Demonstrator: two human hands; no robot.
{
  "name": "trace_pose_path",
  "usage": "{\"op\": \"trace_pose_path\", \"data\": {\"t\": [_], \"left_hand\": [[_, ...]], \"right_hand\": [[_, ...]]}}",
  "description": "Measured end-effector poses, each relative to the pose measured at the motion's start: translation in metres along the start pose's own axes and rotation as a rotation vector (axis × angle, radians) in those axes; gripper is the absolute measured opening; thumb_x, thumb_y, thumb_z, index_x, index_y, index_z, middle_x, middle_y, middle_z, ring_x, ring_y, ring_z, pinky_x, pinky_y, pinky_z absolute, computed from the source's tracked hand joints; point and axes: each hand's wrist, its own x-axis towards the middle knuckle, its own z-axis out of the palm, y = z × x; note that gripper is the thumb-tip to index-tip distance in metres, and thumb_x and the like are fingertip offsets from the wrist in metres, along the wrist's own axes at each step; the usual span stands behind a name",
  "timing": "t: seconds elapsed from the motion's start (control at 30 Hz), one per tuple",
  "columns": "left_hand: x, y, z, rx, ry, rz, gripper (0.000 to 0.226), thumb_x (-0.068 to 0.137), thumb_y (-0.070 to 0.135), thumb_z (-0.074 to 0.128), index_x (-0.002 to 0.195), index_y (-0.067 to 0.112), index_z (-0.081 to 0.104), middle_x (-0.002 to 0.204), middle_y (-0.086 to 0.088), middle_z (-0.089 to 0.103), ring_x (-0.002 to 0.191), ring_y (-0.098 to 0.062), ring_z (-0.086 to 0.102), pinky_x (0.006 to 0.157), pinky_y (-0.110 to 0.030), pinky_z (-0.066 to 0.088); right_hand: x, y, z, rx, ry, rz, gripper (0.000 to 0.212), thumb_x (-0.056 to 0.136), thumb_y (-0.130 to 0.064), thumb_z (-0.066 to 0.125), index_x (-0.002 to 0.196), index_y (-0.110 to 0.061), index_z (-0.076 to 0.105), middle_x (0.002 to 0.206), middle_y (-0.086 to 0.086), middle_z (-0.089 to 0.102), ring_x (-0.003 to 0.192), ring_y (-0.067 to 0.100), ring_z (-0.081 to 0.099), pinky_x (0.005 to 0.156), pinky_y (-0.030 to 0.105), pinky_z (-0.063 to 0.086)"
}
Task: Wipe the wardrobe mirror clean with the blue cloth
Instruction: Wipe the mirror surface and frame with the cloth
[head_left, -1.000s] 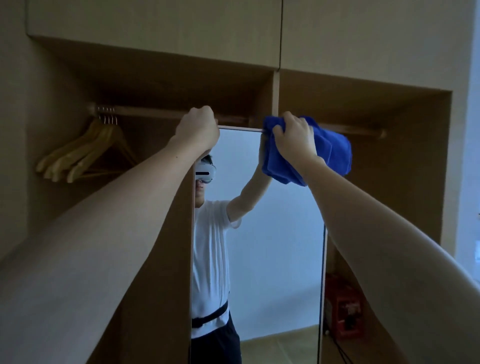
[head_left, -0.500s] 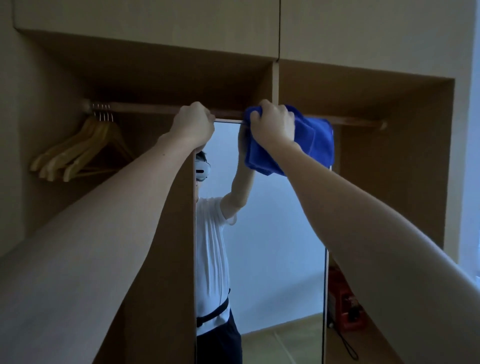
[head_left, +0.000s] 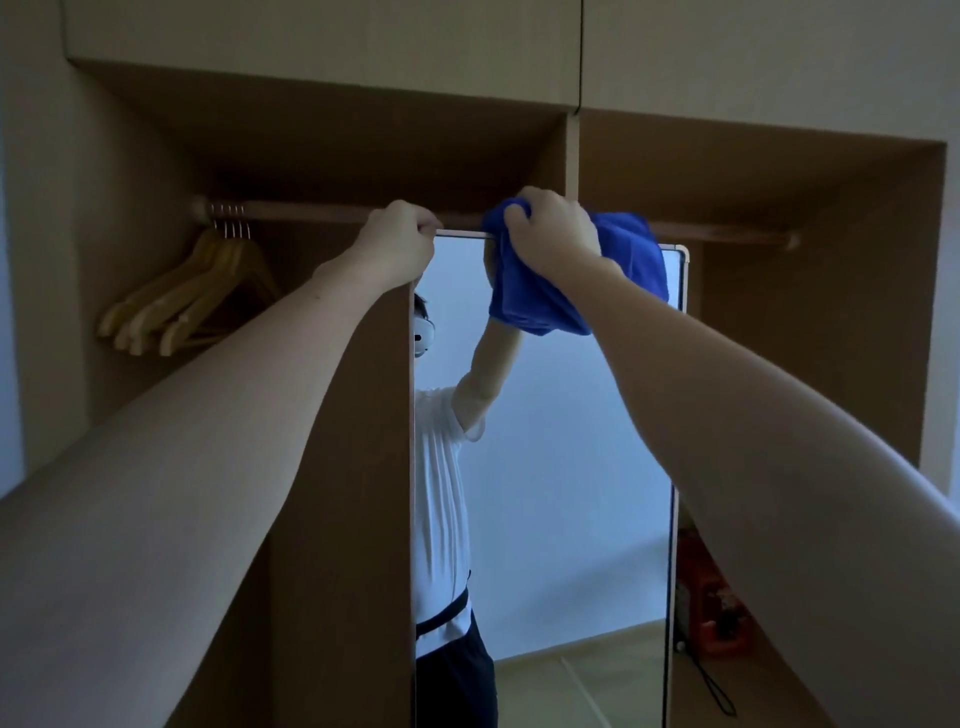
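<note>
We have one head-worn wide-angle view, tilted slightly upward and close to the open wardrobe (head_left: 779, 171), facing its mirror (head_left: 571, 467), both forearms reaching toward the mirror's top edge.

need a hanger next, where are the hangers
Head view, upper left: the hangers hang bunched at the left end of the rail, left of the left hand.

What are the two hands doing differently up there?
The right hand is bunched around the blue cloth, pressing it on the mirror near its top edge. The left hand holds no cloth; it grips the mirror's top left corner. Both reach up high, just under the hanging rail.
</note>
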Motion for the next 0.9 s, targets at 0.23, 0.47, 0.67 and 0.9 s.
{"op": "trace_pose_path", "data": {"t": [0.23,0.47,0.67,0.9], "left_hand": [[-0.005,-0.003,-0.001,0.084,-0.004,0.039,0.043,0.101,0.007,0.039,0.14,0.019,0.053,0.121,-0.009,0.058,0.092,-0.02,0.058,0.072,-0.029,0.043],[-0.014,-0.015,-0.001,0.136,0.01,0.049,0.036,0.099,0.006,0.04,0.13,0.013,0.057,0.121,-0.017,0.062,0.106,-0.034,0.06,0.085,-0.044,0.053],[-0.014,-0.01,-0.004,0.121,-0.013,-0.041,0.031,0.097,0.005,0.042,0.121,0.013,0.06,0.11,-0.012,0.06,0.083,-0.021,0.059,0.065,-0.033,0.046],[-0.036,-0.03,0.002,0.114,-0.122,-0.048,0.022,0.1,0.01,0.043,0.089,0.005,0.061,0.076,-0.006,0.058,0.065,-0.02,0.056,0.055,-0.027,0.04]], "right_hand": [[-0.004,-0.04,0.016,-0.043,-0.037,-0.121,0.022,0.102,-0.03,0.038,0.101,-0.019,0.057,0.091,0.003,0.062,0.085,0.023,0.056,0.091,0.038,0.038],[0.001,-0.026,0.011,-0.124,0.025,0.026,0.028,0.101,-0.03,0.035,0.099,-0.016,0.059,0.094,0.007,0.06,0.094,0.028,0.055,0.095,0.042,0.035],[-0.001,-0.058,0.033,-0.115,0.005,-0.166,0.024,0.103,-0.032,0.037,0.105,-0.018,0.057,0.093,0.001,0.061,0.092,0.023,0.056,0.097,0.041,0.036],[0.011,-0.057,0.029,-0.156,-0.074,-0.001,0.026,0.101,-0.032,0.036,0.104,-0.021,0.059,0.098,0.004,0.062,0.097,0.026,0.057,0.102,0.047,0.034]]}}
